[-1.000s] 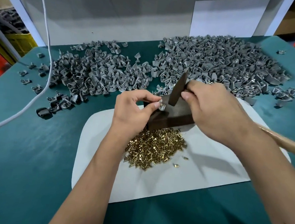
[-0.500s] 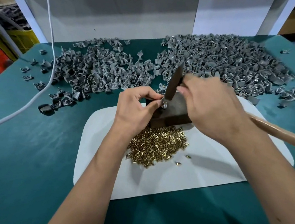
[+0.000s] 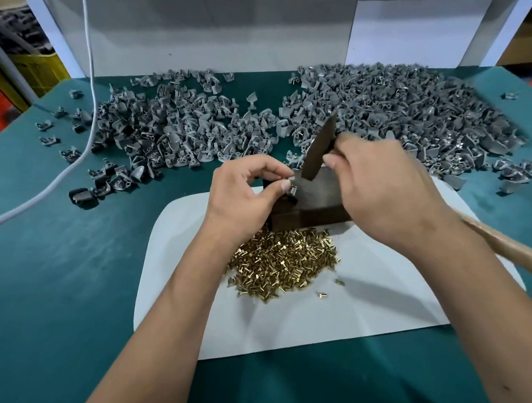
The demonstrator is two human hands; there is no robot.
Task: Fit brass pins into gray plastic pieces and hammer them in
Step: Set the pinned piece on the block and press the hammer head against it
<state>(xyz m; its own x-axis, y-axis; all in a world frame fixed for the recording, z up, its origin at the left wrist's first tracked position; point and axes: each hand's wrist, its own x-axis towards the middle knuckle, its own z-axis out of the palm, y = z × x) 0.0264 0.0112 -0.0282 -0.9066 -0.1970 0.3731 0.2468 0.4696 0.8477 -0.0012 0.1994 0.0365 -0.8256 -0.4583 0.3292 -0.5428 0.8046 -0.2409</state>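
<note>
The left hand (image 3: pixel 242 195) pinches a small gray plastic piece (image 3: pixel 292 188) between thumb and fingertips, holding it against the top of a dark metal block (image 3: pixel 310 206); whether a brass pin already sits in the piece cannot be told; the right hand (image 3: pixel 381 194) is curled round a hammer just behind its dark head (image 3: pixel 320 151), which stands tilted, its lower end just above the block and close beside the pinched piece; the hammer's pale wooden handle (image 3: pixel 511 249) runs out to the right past the wrist; the block stands at the far edge of a white mat (image 3: pixel 360 318) laid on the green table (image 3: pixel 50 276); a heap of brass pins (image 3: pixel 284 263) lies on the mat just in front of the block, with a couple of stray pins (image 3: pixel 322 295) near its right side; beyond the mat two wide heaps of gray plastic pieces cover the table, one on the left (image 3: pixel 180 125) and a denser one on the right (image 3: pixel 417 112), with scattered singles at the edges; a white cable (image 3: pixel 89 48) hangs down at the left and trails across the table
</note>
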